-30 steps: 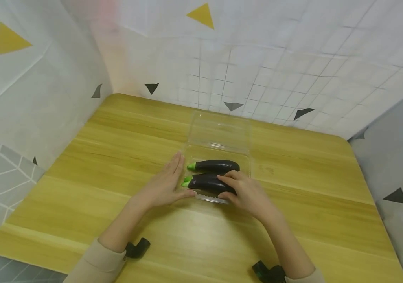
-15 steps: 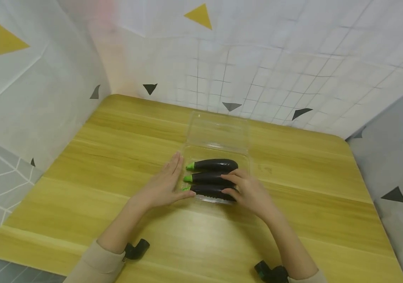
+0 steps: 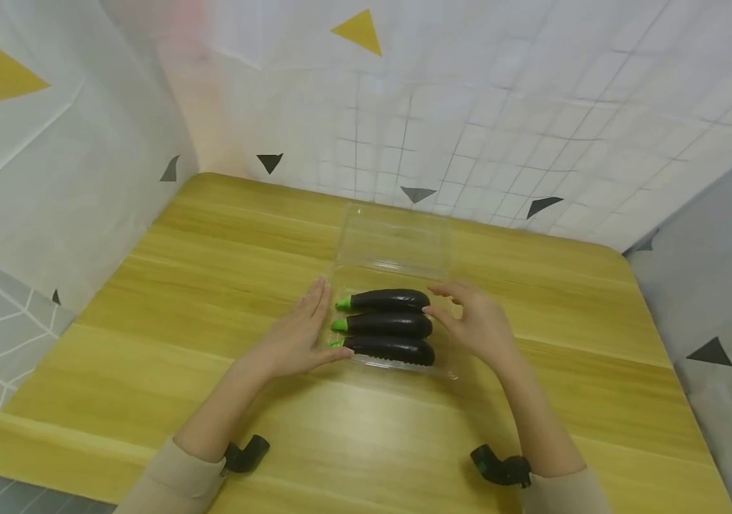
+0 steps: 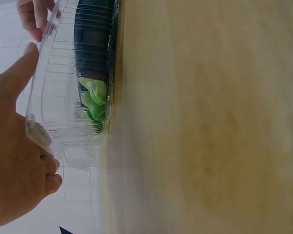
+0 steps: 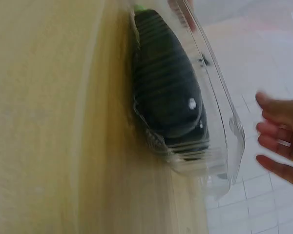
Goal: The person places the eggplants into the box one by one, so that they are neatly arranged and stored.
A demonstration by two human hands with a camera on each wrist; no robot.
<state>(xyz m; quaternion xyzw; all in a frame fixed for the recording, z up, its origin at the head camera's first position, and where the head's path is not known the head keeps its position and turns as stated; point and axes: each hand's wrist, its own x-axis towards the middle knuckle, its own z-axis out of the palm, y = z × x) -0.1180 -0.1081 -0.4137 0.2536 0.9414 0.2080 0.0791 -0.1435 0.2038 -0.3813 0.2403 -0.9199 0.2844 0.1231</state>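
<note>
Three dark eggplants with green stem ends lie side by side in an open clear plastic clamshell container [image 3: 443, 353] in the head view: a far eggplant [image 3: 391, 300], a middle eggplant [image 3: 388, 325] and a near eggplant [image 3: 394, 350]. My left hand [image 3: 288, 335] rests along the container's left side, fingers straight, thumb at the near left corner by the stems. Over the right side hovers my right hand [image 3: 478, 321], fingers loosely bent and holding nothing. The right wrist view shows this right hand [image 5: 283, 136] apart from the container's rim.
The container's transparent lid [image 3: 398, 232] lies folded back toward the rear wall. A wooden table [image 3: 211, 250] with rounded corners carries everything. Patterned white sheeting [image 3: 314, 86] stands behind it and at both sides. Black camera mounts [image 3: 500, 467] sit on both wrists.
My right hand has let go of the eggplants and moved up and right. The near eggplant has settled at the front, so all three lie separately in a row. My left hand stays put.
</note>
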